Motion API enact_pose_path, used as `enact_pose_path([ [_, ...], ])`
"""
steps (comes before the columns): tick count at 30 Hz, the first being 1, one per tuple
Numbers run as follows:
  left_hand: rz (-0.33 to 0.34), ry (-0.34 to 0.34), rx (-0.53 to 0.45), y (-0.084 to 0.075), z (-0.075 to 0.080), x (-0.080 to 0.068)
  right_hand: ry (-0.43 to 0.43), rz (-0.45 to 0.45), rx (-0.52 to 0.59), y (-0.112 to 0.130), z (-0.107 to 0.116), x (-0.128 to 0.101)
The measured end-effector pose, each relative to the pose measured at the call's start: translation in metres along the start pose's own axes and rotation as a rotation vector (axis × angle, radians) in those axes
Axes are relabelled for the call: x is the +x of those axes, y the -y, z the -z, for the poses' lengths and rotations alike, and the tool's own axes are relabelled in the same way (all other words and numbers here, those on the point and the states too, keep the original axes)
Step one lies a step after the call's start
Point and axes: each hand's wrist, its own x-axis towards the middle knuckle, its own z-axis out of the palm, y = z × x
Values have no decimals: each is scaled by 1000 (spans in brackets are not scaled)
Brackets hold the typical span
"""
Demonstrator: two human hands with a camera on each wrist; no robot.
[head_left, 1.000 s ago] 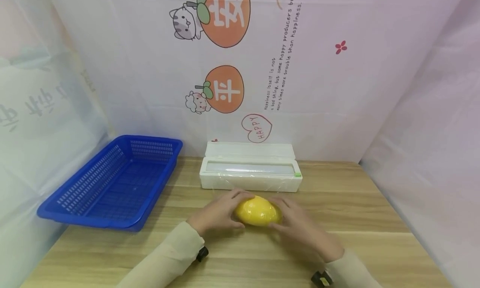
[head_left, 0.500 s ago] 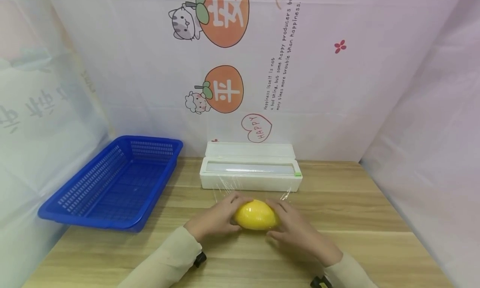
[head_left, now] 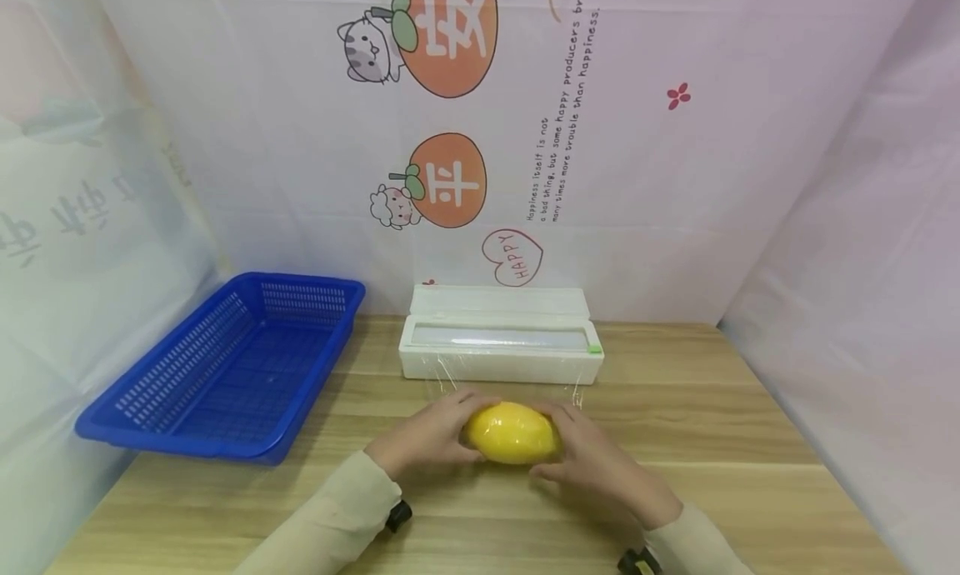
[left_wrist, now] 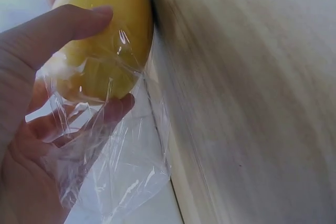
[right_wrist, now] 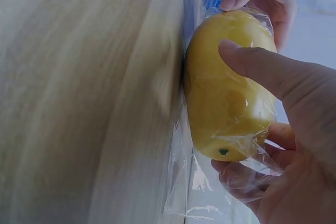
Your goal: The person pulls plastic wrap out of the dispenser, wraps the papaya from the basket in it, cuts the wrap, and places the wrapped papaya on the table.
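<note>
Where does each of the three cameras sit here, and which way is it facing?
Head: above and behind, looking forward and down at the table, blue basket and wrap dispenser; both sleeves and hands show.
Left wrist: beside the left hand, facing the film-covered yellow fruit.
Right wrist: beside the right hand, facing the same fruit end-on.
All three views share the fruit.

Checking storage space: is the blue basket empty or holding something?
Empty: the blue basket shows only its bare mesh floor in the head view.
</note>
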Motion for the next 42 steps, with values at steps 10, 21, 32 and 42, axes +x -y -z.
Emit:
enact_pose_path([
  [10, -18, -13, -7, 5, -5, 0, 27, 29, 11, -3, 4, 1],
  [21, 30, 16, -206, 23, -4, 7, 89, 83, 140, -22, 10, 20],
  [32, 79, 73, -320, 34, 2, 17, 154, -70, 331, -37, 15, 30],
  [42, 167, 74, -456, 52, 0, 25, 228, -123, 429, -55, 17, 42],
])
